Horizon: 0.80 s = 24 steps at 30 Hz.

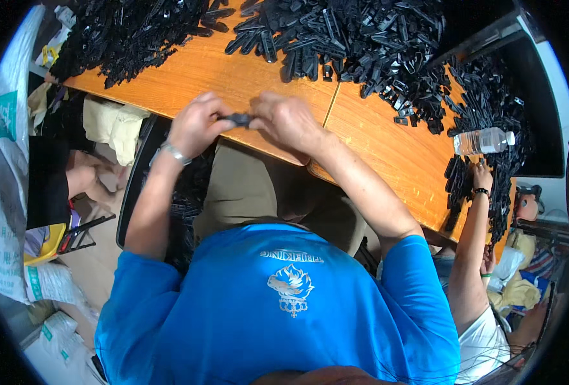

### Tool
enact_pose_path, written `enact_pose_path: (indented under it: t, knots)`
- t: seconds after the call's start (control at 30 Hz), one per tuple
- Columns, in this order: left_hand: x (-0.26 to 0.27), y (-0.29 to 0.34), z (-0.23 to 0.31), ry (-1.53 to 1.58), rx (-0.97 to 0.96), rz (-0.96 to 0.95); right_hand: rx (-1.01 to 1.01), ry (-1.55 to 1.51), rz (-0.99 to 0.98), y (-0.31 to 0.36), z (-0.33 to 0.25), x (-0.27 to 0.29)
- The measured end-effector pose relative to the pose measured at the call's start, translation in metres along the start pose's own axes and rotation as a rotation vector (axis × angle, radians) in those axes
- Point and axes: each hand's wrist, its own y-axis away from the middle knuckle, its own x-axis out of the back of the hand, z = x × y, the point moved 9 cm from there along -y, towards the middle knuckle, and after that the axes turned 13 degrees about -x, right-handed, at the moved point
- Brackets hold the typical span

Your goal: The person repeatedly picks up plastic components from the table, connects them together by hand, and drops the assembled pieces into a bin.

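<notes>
Between my two hands, just above the table's near edge, is a small black plastic piece [239, 119], slightly blurred. The fingertips of my left hand [196, 126] pinch its left end. My right hand [285, 119] is closed on its right end, with the thumb below. Beyond my hands, a big heap of slim black plastic pieces [323, 38] covers the far part of the wooden table [188, 70]. A second heap of finer black pieces [127, 42] lies at the far left.
A clear plastic bottle [482, 140] lies among more black parts on the right. Beside it a co-worker's hand [482, 174] reaches onto the table. At my left stands a black bin [133, 183] holding dark pieces. A white sack [5, 160] hangs at the left edge.
</notes>
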Motion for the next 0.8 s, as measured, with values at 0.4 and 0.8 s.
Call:
enact_pose_path:
  t: [0.4, 0.8]
  knots:
    - [0.01, -0.074, 0.013, -0.352, -0.099, 0.196, -0.485, 0.274, 0.393, 0.028, 0.102, 0.103]
    - [-0.019, -0.146, 0.005, -0.696, -0.492, 0.241, -0.533, 0.503, 0.338, -0.009, 0.115, 0.082]
